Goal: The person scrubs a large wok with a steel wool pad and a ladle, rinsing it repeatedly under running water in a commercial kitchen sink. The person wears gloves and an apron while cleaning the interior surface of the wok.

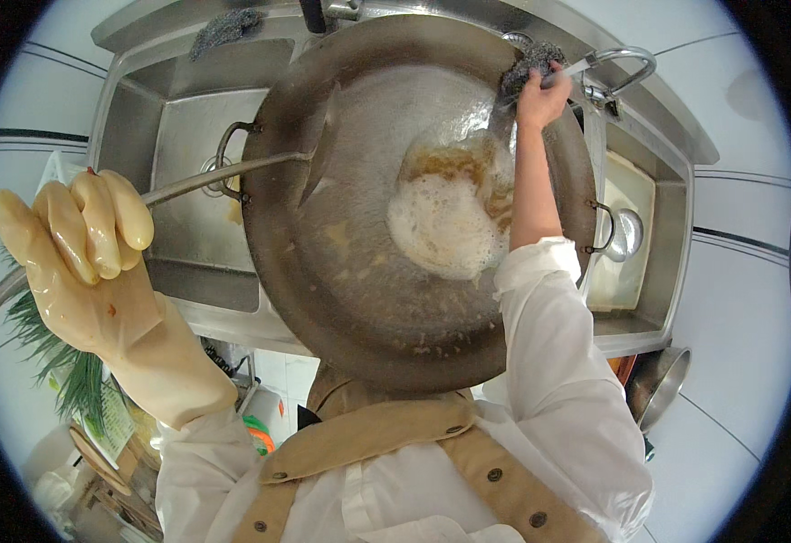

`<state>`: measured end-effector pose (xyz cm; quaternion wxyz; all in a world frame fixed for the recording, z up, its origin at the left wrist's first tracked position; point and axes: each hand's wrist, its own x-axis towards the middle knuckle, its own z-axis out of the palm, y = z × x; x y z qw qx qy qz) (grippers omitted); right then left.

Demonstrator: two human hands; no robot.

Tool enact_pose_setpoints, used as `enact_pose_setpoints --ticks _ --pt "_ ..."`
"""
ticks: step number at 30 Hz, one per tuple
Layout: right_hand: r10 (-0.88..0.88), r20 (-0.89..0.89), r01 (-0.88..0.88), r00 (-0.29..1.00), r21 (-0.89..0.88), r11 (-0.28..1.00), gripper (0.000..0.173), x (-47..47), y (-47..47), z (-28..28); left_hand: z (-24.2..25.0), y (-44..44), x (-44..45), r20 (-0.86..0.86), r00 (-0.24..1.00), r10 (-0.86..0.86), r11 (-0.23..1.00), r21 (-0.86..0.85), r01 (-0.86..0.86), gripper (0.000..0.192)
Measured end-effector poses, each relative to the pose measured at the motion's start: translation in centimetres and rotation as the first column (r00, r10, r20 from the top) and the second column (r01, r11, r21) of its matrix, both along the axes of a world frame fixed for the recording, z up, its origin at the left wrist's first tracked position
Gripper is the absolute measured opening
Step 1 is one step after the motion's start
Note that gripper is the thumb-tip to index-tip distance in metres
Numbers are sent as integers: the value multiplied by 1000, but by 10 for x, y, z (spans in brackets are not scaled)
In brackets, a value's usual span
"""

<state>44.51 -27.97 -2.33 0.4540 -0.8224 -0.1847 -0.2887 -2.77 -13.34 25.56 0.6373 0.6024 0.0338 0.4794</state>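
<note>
A large dark wok (368, 285) lies across a double steel sink, with foamy, brownish water (436, 210) in its right half. My left hand (90, 237), in a cream rubber glove, is closed around the long handle of a metal spatula (232, 173). The spatula's blade rests against the wok's left inner side. Near the wok's upper right rim, my bare right hand (543, 95) holds a steel wool scrubber (528, 64), under the spout of a chrome faucet (630, 58). Water seems to run there; the fingertips are partly hidden by the scrubber.
The left sink basin (212, 115) shows a drain and a few scraps. A second steel wool scrubber (226, 30) lies on its back ledge. A metal ladle (626, 234) sits in the right basin. Green onions (73, 366) stand at lower left; a steel bowl (663, 387) is at lower right.
</note>
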Motion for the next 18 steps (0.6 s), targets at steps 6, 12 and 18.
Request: enact_pose_setpoints --ticks 6,12,18 --pt "126 -57 -133 990 -135 982 49 -63 73 -18 14 14 -13 58 997 -57 994 -87 62 37" --pt "570 -126 -570 812 44 821 44 -220 135 -18 50 50 -38 5 996 -88 984 -153 88 41" --pt "957 -224 -941 183 241 237 40 -351 45 13 71 66 -25 -20 986 -165 983 -90 162 34"
